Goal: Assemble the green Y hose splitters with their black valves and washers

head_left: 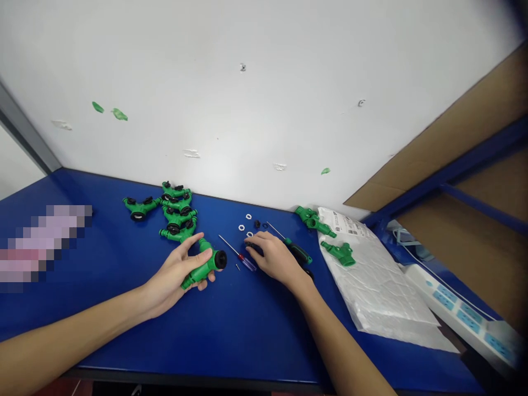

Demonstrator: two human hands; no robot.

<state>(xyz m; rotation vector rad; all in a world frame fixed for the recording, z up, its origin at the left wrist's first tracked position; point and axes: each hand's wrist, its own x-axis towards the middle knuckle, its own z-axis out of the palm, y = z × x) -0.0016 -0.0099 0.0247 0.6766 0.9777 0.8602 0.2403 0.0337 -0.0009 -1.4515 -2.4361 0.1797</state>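
My left hand (177, 269) is wrapped round a green Y-shaped hose splitter (203, 269), whose black threaded end (220, 259) points right. My right hand (268, 253) reaches down to the table with fingers curled over a small black part (249, 245), mostly hidden under the fingertips. Close by lie white rings (241, 227), a small black fitting (257, 224) and a black ring (265, 225). Between the hands rest a screwdriver with a clear purple-red handle (247, 263) and a small screw (238, 267). A green-black screwdriver (299, 252) lies beyond my right wrist.
Several green splitters with black valves (177, 217) cluster at the back left, one (141, 208) slightly apart. Green splitter bodies (313, 221) lie by a white padded envelope (371, 280), another (340, 253) on it. A power strip (457, 313) runs along the right; a white wall stands behind.
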